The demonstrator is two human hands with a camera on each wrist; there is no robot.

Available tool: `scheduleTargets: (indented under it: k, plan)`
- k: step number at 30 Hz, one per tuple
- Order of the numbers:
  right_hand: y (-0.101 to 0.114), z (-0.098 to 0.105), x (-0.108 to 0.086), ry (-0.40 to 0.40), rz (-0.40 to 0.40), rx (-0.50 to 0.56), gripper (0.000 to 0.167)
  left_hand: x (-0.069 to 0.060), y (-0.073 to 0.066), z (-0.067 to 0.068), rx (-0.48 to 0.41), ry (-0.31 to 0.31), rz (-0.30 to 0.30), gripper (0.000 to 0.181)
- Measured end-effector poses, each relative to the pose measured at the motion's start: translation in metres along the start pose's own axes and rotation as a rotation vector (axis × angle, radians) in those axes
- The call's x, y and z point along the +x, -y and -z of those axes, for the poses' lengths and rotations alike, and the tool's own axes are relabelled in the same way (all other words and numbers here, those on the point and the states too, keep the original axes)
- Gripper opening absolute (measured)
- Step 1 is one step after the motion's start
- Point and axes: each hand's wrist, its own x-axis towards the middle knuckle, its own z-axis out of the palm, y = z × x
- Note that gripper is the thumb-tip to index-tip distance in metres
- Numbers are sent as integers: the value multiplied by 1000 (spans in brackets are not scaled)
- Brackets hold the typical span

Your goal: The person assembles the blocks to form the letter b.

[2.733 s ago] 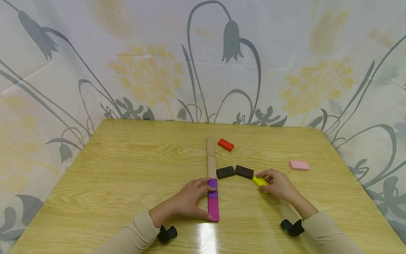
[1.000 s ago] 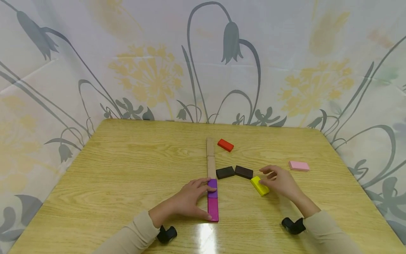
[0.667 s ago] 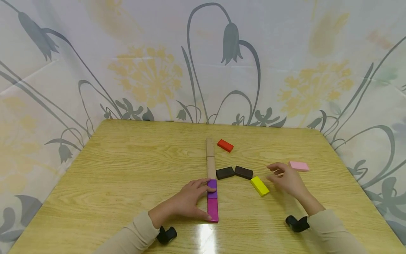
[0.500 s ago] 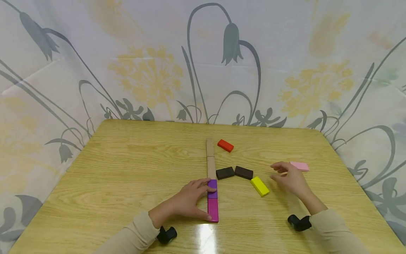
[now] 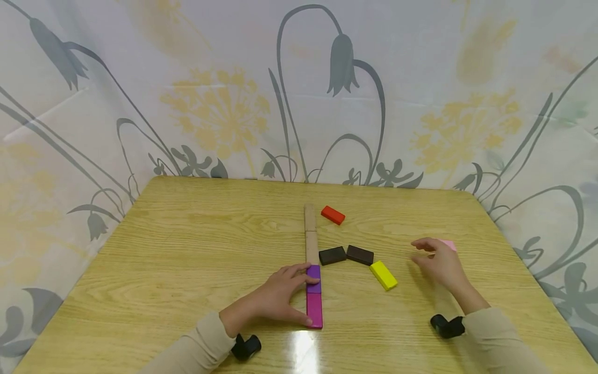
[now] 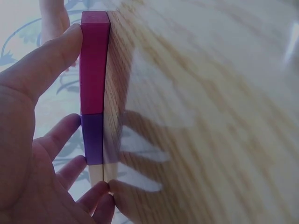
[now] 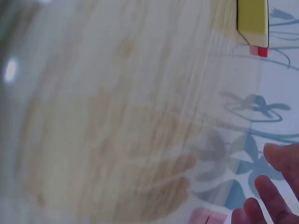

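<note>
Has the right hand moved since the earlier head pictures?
Yes. In the head view, the right hand has moved rightward, away from the yellow block, and now partly hides the unmoved pink block.

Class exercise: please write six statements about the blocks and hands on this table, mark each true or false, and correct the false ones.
1. The left grip touches the purple block and the magenta block. True.
2. Two dark blocks lie between the tan blocks and the yellow block. True.
3. The right grip holds the yellow block. False: it holds nothing; the yellow block lies on the table.
4. In the head view, the right grip partly hides the pink block. True.
5. The red block touches the magenta block. False: it lies apart, farther from the person than the dark blocks.
6. The tan blocks lie nearer the person than the magenta block. False: they lie farther away.
</note>
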Motion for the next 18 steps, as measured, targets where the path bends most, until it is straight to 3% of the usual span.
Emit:
scheduleTargets:
  k: [18]
  plan:
    - [-22,17,-2,-82,-110,1,34,-1,-2,1,7,2,6,80]
